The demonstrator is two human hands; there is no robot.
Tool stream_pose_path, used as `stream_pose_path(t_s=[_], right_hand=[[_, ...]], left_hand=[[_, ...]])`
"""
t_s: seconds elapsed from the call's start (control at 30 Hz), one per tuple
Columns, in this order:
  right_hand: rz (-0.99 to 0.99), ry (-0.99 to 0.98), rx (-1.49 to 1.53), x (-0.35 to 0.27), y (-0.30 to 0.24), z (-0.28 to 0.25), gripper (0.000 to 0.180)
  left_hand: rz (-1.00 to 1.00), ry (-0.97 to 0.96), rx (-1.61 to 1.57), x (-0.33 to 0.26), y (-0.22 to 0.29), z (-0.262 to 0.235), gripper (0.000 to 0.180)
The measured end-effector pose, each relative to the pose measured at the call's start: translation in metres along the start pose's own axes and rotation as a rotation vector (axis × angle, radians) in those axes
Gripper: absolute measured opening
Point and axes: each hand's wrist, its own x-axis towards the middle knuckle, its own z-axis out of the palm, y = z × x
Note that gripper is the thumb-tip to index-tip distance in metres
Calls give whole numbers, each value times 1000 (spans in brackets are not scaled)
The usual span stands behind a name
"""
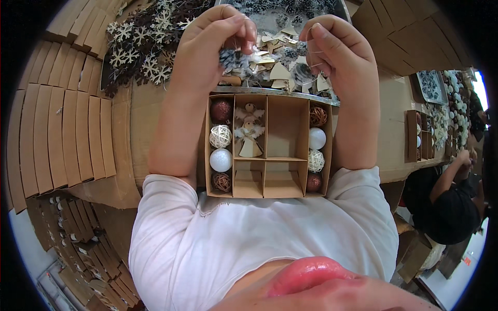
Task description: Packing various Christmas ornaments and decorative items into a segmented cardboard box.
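Observation:
My left hand [215,39] is raised over the metal tray, fingers pinched on the hanging string of a frosted pine cone ornament [234,59]. To its right, my right hand [340,49] pinches thin strings, with another frosted pine cone [302,74] hanging beside its fingers. Between my forearms sits a divided cardboard box [267,160]. Its left column holds a dark red glitter ball [221,110], white and brown woven balls and a white ball [221,160]. Similar balls fill the right column. Two wooden angel ornaments [250,139] lie in the upper left-middle compartment.
The tray [316,98] ahead holds wooden pieces and pine cones. Snowflake ornaments [140,36] heap at the far left. Stacked cardboard boxes [62,135] line the left. At right are another filled box [419,136], a smaller tray [431,87] and a person in black [448,207].

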Motion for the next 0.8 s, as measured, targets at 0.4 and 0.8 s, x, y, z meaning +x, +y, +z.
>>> stream_pose_path(t_s=[0.4,0.8], right_hand=[[177,195,-232,6,-24,-18,13],[139,134,-46,12,-17,-27,21]], left_hand=[[-52,155,536,6,9,-1,8],[36,215,844,5,6,-30,13]])
